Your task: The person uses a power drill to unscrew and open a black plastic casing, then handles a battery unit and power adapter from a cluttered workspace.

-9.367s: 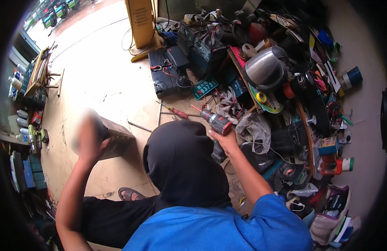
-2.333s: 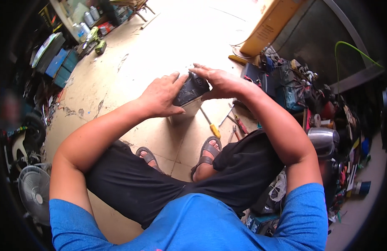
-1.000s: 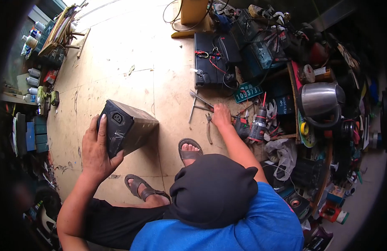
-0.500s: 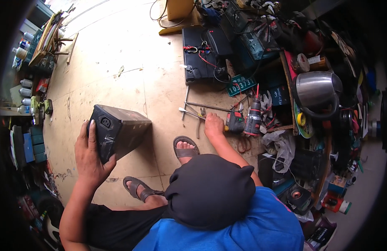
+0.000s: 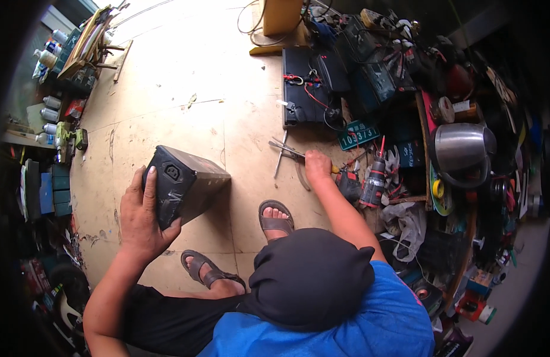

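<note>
Box-shaped battery case (image 5: pixel 188 185), dark, standing on end on the tiled floor (image 5: pixel 186 119) beyond the left sandal (image 5: pixel 213 276). Its black top end faces up and carries a 3-pin socket (image 5: pixel 172 172); whether the base sits wholly flat I cannot tell from where I stand. Left hand (image 5: pixel 138 211): fingers spread wide against the top end, at least 1 laid on its face, the thumb at the near edge, bracing rather than encircling. Right hand (image 5: pixel 318 166): fingers curled down among tools on the floor, a yellow-ended screwdriver (image 5: pixel 335 169) apparently under the palm; I cannot tell how far they close, or on what. Pliers (image 5: pixel 302 178) lie just beside that hand, a cordless drill (image 5: pixel 373 184) near it.

Handling, in my judgement: the case is probably heavy for its bulk and rigid along its walls, with little give under pressure. The top end looks smooth enough to slip, and the socket is likely the most fragile part, better kept free of any load. Soundest hold: 2 palms flat on opposite side walls, set low. A single hand on the top end suits steadying but would serve poorly for lifting; given the tall stance, a push high up could topple it.
</note>
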Motion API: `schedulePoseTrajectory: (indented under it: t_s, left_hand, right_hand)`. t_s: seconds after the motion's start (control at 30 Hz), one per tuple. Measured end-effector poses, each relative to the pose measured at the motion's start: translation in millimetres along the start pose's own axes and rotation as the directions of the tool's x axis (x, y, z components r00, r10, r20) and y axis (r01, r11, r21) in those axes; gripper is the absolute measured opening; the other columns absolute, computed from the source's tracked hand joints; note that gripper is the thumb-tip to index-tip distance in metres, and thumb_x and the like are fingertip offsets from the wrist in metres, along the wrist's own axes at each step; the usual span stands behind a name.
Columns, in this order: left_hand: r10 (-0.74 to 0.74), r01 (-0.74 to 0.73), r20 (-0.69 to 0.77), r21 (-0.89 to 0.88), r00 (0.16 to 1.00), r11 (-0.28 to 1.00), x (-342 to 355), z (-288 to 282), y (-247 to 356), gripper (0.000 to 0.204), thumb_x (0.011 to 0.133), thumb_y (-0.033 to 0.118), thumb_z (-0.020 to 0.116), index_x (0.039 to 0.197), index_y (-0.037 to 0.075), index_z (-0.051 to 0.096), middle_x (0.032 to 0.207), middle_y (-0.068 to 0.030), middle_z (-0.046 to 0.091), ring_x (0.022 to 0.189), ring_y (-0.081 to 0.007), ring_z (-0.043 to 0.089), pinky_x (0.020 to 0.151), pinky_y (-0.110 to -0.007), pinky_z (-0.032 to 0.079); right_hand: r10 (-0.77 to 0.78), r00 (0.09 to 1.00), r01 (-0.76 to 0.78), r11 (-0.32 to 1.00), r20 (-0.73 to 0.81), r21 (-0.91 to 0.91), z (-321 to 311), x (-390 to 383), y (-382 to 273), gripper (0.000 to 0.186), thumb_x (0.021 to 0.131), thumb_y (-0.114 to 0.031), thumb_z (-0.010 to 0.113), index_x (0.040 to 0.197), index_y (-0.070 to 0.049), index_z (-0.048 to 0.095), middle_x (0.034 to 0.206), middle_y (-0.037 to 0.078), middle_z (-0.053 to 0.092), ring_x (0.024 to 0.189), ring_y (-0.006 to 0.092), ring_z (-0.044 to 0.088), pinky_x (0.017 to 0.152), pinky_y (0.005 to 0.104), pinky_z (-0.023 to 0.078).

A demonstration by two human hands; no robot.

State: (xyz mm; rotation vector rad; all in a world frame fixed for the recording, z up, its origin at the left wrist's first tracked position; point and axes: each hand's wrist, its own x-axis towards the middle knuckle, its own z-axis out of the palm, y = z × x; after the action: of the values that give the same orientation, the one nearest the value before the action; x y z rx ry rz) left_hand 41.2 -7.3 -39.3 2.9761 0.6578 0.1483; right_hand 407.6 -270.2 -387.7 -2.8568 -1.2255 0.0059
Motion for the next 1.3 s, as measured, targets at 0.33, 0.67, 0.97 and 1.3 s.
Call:
schedulePoseTrajectory:
  t_s: [0.33,0.67,0.97,1.3]
  left_hand:
    - [0.015,-0.016,-0.023,-0.036,1.000,0.999,-1,2,-5,0.113,0.070,0.027,0.086,0.167,0.006,0.034,0.161,-0.0295,0.039,0.129,-0.0474,0.053,0.110,-0.054,0.043]
    - [0.020,-0.021,-0.029,-0.038,0.999,0.999,4,0,-2,0.109,0.070,0.026,0.084,0.165,0.004,0.037,0.160,-0.0294,0.042,0.129,-0.0483,0.055,0.110,-0.054,0.045]
    - [-0.013,0.013,-0.008,-0.045,1.000,0.999,-8,5,-11,0.108,0.073,0.027,0.082,0.166,0.003,0.034,0.161,-0.0300,0.041,0.137,-0.0492,0.052,0.114,-0.054,0.043]
    - [0.059,-0.066,-0.081,-0.086,0.995,0.994,-3,0,-13,0.113,0.070,0.040,0.089,0.165,0.005,0.039,0.153,-0.0348,0.045,0.125,-0.0475,0.056,0.106,-0.055,0.045]
  right_hand:
    - [-0.282,0.958,0.268,0.947,0.059,0.174,-27,23,-9,0.012,0.078,-0.006,0.072,0.090,-0.008,0.073,0.090,0.016,0.074,0.089,0.0387,0.074,0.079,0.0499,0.059]
    - [-0.267,0.961,0.276,0.930,-0.068,0.243,6,140,-133,0.009,0.084,-0.008,0.067,0.090,-0.009,0.073,0.091,0.016,0.076,0.089,0.0367,0.076,0.078,0.0491,0.061]
    - [-0.173,0.984,0.143,0.910,0.043,0.390,-65,43,-138,0.031,0.086,-0.025,0.083,0.110,-0.009,0.073,0.109,0.016,0.071,0.100,0.0381,0.072,0.087,0.0508,0.059]
    - [-0.449,0.648,0.285,0.892,0.616,0.350,3,-43,-73,0.018,0.086,-0.013,0.069,0.091,0.000,0.079,0.091,0.029,0.073,0.084,0.0427,0.074,0.074,0.0506,0.058]
